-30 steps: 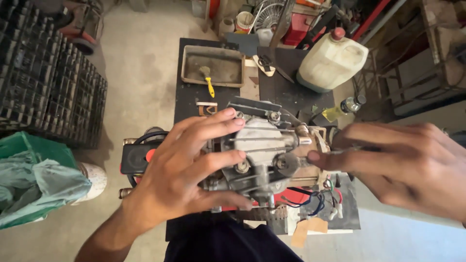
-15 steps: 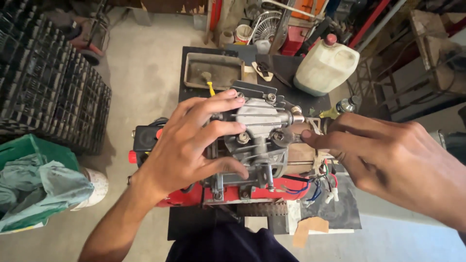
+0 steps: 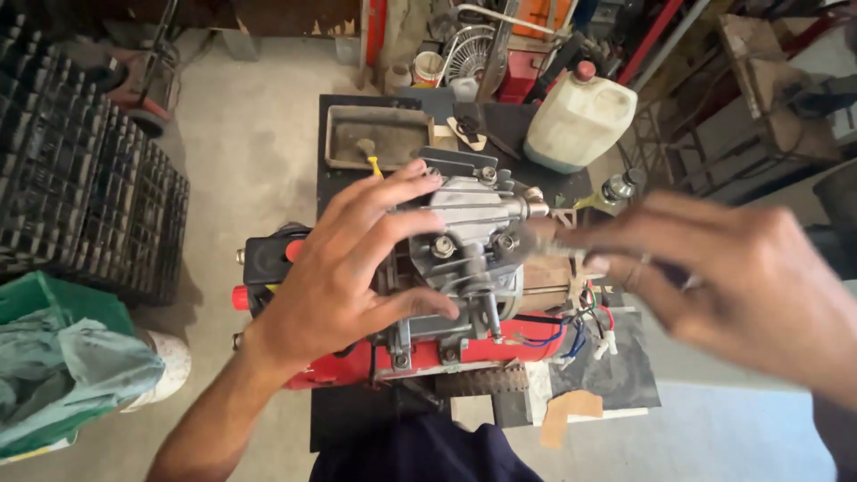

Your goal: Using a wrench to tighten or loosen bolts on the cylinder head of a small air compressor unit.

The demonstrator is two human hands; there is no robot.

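A grey metal engine (image 3: pixel 473 210) with bolts on its finned head sits on a red base (image 3: pixel 428 357) on a black table (image 3: pixel 335 187). My left hand (image 3: pixel 348 268) lies over the engine's left side, fingers spread across the head and thumb against its front. My right hand (image 3: pixel 732 277) is motion-blurred at the right, its fingertips drawn together at a small fitting on the engine's right side. Whether it holds anything is hidden by the blur. Loose coloured wires (image 3: pixel 580 330) hang below that side.
A shallow metal tray (image 3: pixel 393 120) with a yellow-handled tool stands at the back of the table, and a white jerrycan (image 3: pixel 580 120) sits to its right. Black crates (image 3: pixel 80 196) are stacked at the left, with a green bin (image 3: pixel 54 308) below them. A small fan (image 3: pixel 469 54) stands behind.
My right hand has moved left, up to the engine's right side, and is now blurred. My left hand stays on the engine.
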